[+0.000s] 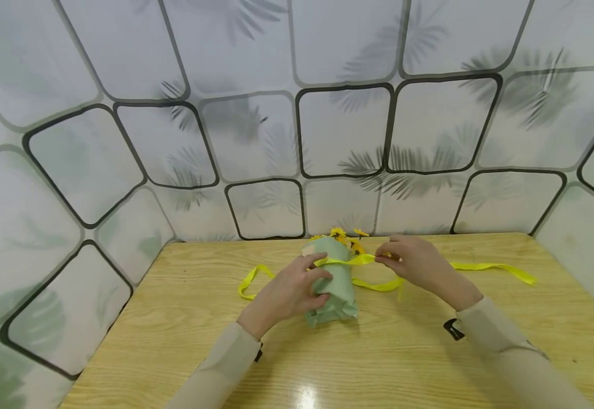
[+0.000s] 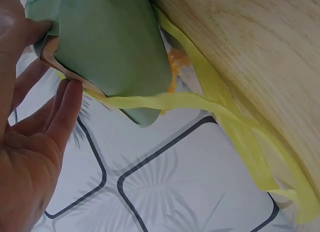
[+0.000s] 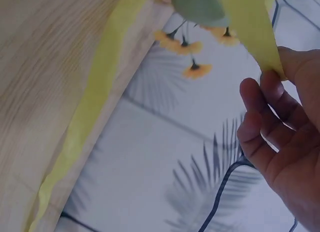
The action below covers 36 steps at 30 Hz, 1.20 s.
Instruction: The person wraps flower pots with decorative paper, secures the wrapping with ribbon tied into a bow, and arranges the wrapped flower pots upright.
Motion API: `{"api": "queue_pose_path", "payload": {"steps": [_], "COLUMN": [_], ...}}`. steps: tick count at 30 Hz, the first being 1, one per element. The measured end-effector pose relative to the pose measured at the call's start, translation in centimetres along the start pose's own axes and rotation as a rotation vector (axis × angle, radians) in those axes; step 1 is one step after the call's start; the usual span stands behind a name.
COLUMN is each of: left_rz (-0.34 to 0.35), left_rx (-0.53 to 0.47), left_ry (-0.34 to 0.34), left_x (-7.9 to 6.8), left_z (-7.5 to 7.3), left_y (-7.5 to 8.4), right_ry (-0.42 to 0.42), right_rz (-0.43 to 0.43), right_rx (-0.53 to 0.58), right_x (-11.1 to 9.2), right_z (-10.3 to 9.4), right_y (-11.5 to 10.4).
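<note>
A small bouquet wrapped in pale green paper (image 1: 337,287) lies on the table, its yellow flowers (image 1: 338,233) poking out at the far end. My left hand (image 1: 291,288) holds the wrapped bouquet from its left side, with thumb and fingers curved over the paper. In the left wrist view, fingertips press at the paper's folded edge (image 2: 80,82), where the ribbon passes. A yellow ribbon (image 1: 360,260) crosses the paper near the flowers. To the right of the bouquet, my right hand (image 1: 418,262) pinches this ribbon between thumb and index finger, drawn out from the wrap.
More ribbon (image 1: 253,278) loops on the left of the bouquet, and a loose tail (image 1: 506,270) trails to the right behind my right wrist. The wooden table (image 1: 189,318) meets a patterned backdrop (image 1: 345,130) just beyond the flowers.
</note>
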<state>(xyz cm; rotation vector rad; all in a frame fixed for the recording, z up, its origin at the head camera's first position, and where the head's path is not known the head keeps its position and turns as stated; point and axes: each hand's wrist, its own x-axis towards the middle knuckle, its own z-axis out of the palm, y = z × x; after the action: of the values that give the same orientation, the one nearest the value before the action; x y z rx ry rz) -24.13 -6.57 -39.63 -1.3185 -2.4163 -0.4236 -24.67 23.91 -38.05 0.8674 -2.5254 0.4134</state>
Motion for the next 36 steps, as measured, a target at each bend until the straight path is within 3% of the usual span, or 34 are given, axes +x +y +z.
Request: {"api": "queue_pose_path", "payload": {"steps": [6,15,19,24,31,36], "left_rz": [-0.001,-0.008,-0.002,-0.016,-0.042,-0.051], "left_rx": [0.007,-0.007,-0.004,-0.008,-0.038,-0.044], "left_ry": [-0.014,-0.075,-0.097,-0.071,-0.089,-0.095], "left_x": [0.2,0.9,1.1,1.2,0.9,0.6], "left_z": [-0.1,-0.7,-0.8,-0.9,-1.0,-1.0], "left_y": [0.1,0.4,0.5,0.5,0.4,0.4], "right_ry": [-0.049,-0.201,-0.236,-0.279,-0.363,-0.389], "right_rz": [0.077,0.307,0.319,0.307,0.388,0.415], "right_rx": [0.013,0.011,0.002,-0.038,-0.075,-0.083], "right_x": [-2.2,-5.4,-6.1,-6.7,-8.7,-8.8], "right_z": [-1.5,-4.2,-4.4,-4.3,-5.1,-5.2], "right_y": [2.5,6.5,7.6,8.3,10.1,10.3]}}
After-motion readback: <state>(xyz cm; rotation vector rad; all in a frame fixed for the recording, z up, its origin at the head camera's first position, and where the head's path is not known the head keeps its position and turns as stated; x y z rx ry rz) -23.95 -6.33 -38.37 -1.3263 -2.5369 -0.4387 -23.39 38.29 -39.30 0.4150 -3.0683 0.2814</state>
